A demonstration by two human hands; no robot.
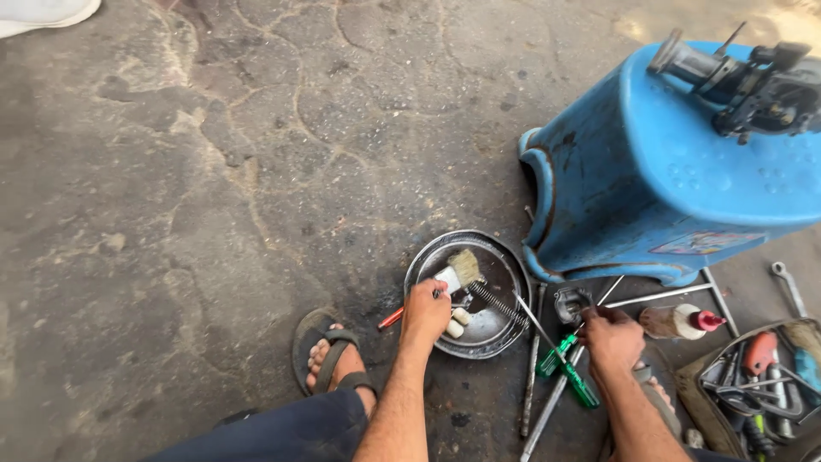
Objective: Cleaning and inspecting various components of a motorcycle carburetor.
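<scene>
The left hand (425, 310) grips a paintbrush (457, 272) over the round metal pan (505, 329) (greasy, by the stool (650, 171)). The right hand (611, 338) seems closed on a small metal part (571, 301). Best to brush slowly, inside the pan.

A blue plastic stool (676, 171), a tool bag (753, 385), cracked ground (214, 171).

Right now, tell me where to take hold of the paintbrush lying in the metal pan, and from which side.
Grip the paintbrush by its pale handle end, beside the left hand, coming from the near-left rim of the metal pan. The bristles fan up and right toward the far side, and a coil spring lies close on the right, so the handle looks like the freer, cleaner hold.
</scene>
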